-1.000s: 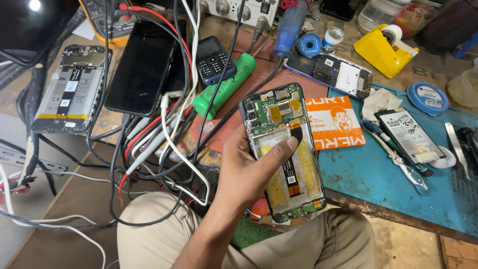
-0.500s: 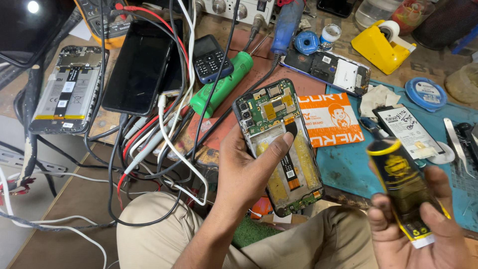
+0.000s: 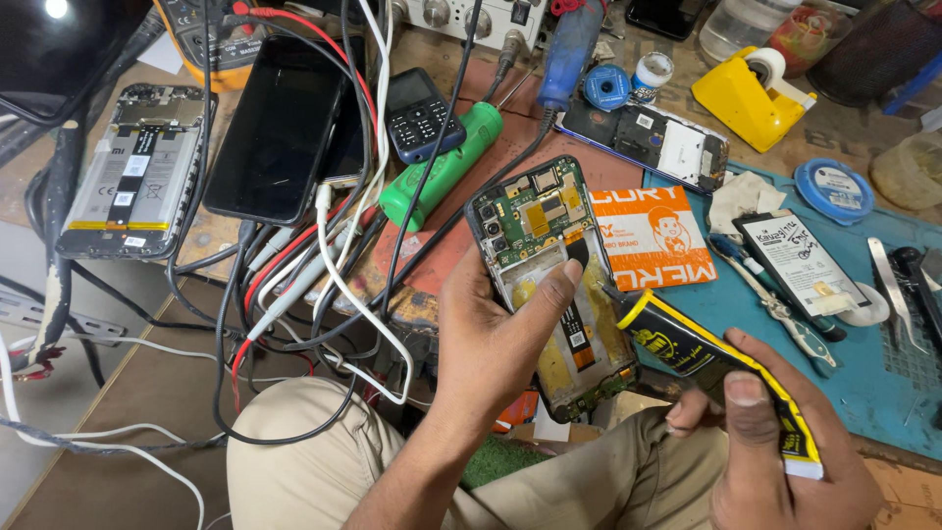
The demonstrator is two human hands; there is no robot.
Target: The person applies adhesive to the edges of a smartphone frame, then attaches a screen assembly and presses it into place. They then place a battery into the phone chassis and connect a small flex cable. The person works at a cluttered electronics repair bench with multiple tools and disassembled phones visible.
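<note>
My left hand [image 3: 496,329] grips an opened smartphone [image 3: 551,285] with its back cover off, circuit board at the top and the empty battery bay facing me, thumb across the bay. My right hand [image 3: 775,447] holds a black and yellow glue tube [image 3: 711,358], its nozzle touching the phone's right edge. A loose phone battery [image 3: 797,260] lies on the blue mat [image 3: 883,373] to the right, next to tweezers [image 3: 888,280].
On the bench lie an orange packet [image 3: 659,240], a green cylindrical tool [image 3: 446,167], a keypad phone [image 3: 420,113], a black smartphone [image 3: 277,128], another opened phone [image 3: 132,182] at left, one more [image 3: 653,137] behind, a yellow tape dispenser [image 3: 748,93] and tangled cables [image 3: 314,265].
My right hand came into view from the lower right with the glue tube and brought its nozzle to the phone's right edge. The left hand kept the phone nearly still.
</note>
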